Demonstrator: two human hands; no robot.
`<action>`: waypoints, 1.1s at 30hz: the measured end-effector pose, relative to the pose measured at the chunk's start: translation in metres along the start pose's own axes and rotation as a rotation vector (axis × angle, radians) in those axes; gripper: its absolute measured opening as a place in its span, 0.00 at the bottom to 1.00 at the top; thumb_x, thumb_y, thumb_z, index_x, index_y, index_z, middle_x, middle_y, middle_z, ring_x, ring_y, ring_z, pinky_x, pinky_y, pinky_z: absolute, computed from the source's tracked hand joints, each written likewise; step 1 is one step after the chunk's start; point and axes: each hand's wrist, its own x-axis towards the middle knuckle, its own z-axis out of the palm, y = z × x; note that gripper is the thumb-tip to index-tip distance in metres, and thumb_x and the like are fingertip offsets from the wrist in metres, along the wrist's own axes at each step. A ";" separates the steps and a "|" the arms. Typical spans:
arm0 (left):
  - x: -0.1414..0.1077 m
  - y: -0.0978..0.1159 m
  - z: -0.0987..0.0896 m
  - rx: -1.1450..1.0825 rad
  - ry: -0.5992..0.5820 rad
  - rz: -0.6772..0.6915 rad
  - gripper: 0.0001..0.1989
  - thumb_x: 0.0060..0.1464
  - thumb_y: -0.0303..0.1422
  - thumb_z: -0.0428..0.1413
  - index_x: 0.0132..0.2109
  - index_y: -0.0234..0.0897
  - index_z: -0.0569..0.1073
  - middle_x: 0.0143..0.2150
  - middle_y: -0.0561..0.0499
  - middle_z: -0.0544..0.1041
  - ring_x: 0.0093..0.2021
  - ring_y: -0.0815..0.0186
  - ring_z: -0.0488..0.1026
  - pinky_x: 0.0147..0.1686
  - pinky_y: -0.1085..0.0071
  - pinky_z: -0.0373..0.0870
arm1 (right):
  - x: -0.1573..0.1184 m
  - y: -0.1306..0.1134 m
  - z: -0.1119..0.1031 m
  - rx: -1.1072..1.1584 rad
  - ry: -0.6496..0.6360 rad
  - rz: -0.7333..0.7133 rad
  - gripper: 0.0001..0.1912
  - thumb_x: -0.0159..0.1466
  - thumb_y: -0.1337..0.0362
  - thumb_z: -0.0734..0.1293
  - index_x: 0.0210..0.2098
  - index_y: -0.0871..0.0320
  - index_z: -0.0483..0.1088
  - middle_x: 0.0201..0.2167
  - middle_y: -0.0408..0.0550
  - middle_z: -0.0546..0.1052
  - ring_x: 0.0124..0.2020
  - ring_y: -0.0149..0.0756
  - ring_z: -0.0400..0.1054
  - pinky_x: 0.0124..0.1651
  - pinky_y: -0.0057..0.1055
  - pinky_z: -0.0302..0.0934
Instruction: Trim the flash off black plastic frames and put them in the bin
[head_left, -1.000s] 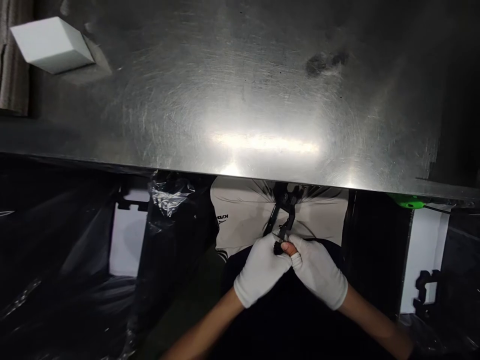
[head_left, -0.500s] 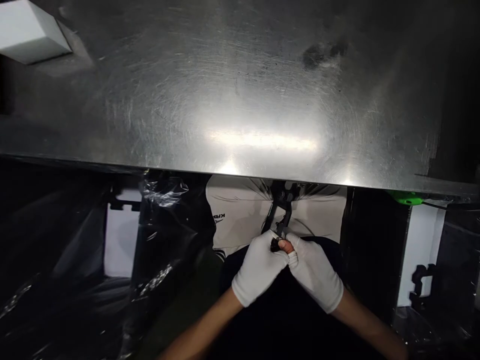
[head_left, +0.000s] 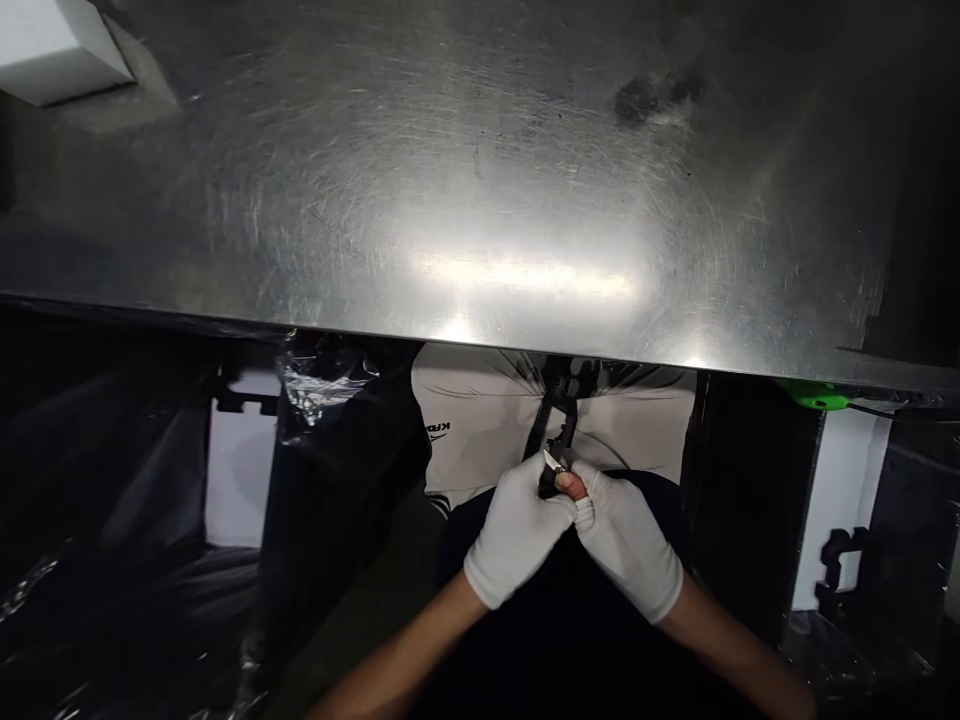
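A black part (head_left: pixel 562 440) with a narrow, notched shape is held upright in front of my body, below the table's near edge. My left hand (head_left: pixel 519 530), in a white glove, is closed round its lower end. My right hand (head_left: pixel 628 540), gloved in white with the thumb tip bare, pinches at the same spot and touches my left hand. A small pale blade-like tip (head_left: pixel 553 461) shows beside the right thumb; which hand holds it is hard to tell.
A scratched metal table (head_left: pixel 480 200) spans the upper view. On it, a white block (head_left: pixel 56 45) stands at the far left. Below the edge, black plastic-lined containers (head_left: pixel 337 500) hold black parts at left and right. A green object (head_left: pixel 817 396) hangs at the right edge.
The pale blade-like tip now shows more clearly beside the right thumb. Both hands stay almost in place, and the view has shifted slightly.
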 end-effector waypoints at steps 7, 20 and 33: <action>0.000 0.006 -0.007 0.008 -0.082 0.031 0.06 0.51 0.36 0.59 0.34 0.39 0.71 0.32 0.54 0.73 0.35 0.63 0.70 0.40 0.66 0.70 | -0.002 0.001 -0.016 0.133 -0.014 -0.105 0.32 0.80 0.34 0.51 0.36 0.52 0.66 0.31 0.46 0.76 0.33 0.40 0.73 0.40 0.36 0.70; -0.021 -0.001 -0.011 0.775 0.010 0.293 0.10 0.62 0.42 0.59 0.41 0.41 0.73 0.28 0.49 0.77 0.29 0.57 0.74 0.36 0.61 0.65 | -0.029 0.031 -0.049 0.230 -0.212 -0.187 0.32 0.79 0.33 0.55 0.39 0.53 0.70 0.33 0.43 0.73 0.33 0.36 0.66 0.38 0.33 0.65; -0.031 -0.020 -0.002 1.173 0.191 0.345 0.12 0.63 0.40 0.61 0.34 0.39 0.76 0.25 0.44 0.78 0.27 0.54 0.74 0.35 0.60 0.60 | -0.040 0.023 -0.022 -0.254 -0.150 -0.041 0.36 0.80 0.33 0.42 0.36 0.52 0.63 0.28 0.42 0.73 0.26 0.35 0.66 0.33 0.32 0.56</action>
